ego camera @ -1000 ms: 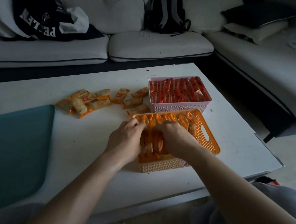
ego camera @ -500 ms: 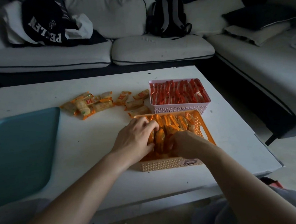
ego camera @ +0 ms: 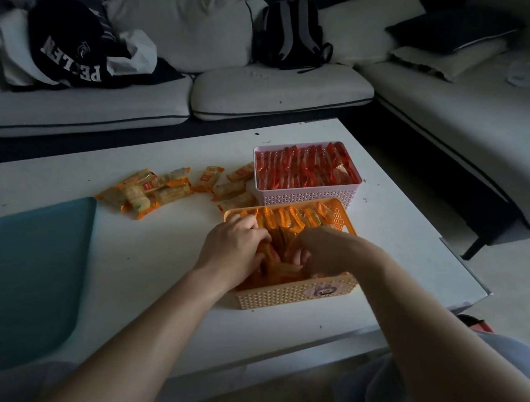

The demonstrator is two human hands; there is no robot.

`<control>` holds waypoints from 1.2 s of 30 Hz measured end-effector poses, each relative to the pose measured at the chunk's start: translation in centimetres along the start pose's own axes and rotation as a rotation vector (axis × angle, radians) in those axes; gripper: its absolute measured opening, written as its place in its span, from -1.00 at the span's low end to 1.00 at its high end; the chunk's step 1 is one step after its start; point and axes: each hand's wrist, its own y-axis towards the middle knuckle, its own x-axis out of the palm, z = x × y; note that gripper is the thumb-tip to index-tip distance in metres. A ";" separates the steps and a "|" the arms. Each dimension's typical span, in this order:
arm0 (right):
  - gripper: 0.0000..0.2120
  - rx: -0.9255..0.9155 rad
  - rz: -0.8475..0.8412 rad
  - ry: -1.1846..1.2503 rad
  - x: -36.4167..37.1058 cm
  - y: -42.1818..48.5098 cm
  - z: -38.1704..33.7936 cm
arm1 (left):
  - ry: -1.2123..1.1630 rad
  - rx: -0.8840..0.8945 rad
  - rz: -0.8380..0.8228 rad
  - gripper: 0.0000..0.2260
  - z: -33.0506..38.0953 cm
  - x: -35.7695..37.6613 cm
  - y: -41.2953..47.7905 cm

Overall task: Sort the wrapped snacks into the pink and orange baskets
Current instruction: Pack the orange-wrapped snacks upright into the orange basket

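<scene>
Still tamping rows in orange basket [ego camera: 292,296], no new pickup.
Left hand [ego camera: 235,250], right hand [ego camera: 324,250]: fingers curled down, gripping snacks [ego camera: 287,220]; loose pile [ego camera: 153,192] untouched.

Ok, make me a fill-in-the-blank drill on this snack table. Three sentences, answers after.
1. The left hand and right hand both reach into the ____ basket.
2. The pink basket holds only ____ snacks.
3. Loose snacks lie on the table to the ____ of both baskets.

Missing words: orange; red; left.
</scene>
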 end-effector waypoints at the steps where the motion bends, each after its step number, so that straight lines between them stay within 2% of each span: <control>1: -0.70 -0.008 0.003 0.021 -0.5 -0.5 0.2 | -0.015 -0.011 0.003 -0.72 -0.1 0.0 0.0; 5: -0.77 0.036 0.047 0.090 -1.6 -1.9 1.6 | -0.090 -0.043 -0.032 -0.70 -0.3 0.0 0.0; 8: -0.78 0.047 0.085 0.129 -1.6 -2.2 2.4 | -0.180 -0.061 -0.063 -0.59 -0.4 -0.3 -0.1; 13: -0.74 0.017 0.103 0.293 -1.5 -2.2 2.3 | -0.598 -0.074 -0.119 -0.38 0.6 -1.4 -0.4; 16: -0.74 -0.021 0.115 0.340 -1.2 -2.0 1.6 | -0.780 -0.027 -0.140 -0.44 1.3 -1.3 -0.3; 18: -0.74 -0.042 0.123 0.338 -0.8 -1.7 1.2 | -0.785 -0.052 -0.116 -0.56 1.4 -1.1 -0.2; 21: -0.72 -0.028 0.146 0.318 -0.6 -1.6 1.4 | -0.767 -0.152 -0.038 -0.64 0.7 -1.1 -0.5; 24: -0.72 0.072 0.178 0.344 -0.8 -1.7 2.5 | -0.692 -0.219 0.049 -0.65 -0.3 -1.4 -0.9; 28: -0.85 0.132 0.276 0.171 -0.6 -1.5 2.8 | -0.583 -0.208 0.049 -0.62 0.3 -1.6 -0.8; 33: -0.61 0.125 0.393 0.141 0.2 -1.1 1.7 | -0.459 -0.229 0.132 -0.59 2.2 -1.2 -0.3; 36: -0.64 0.148 0.423 0.024 0.7 -1.0 1.4 | -0.426 -0.251 0.132 -0.62 3.1 -1.0 0.1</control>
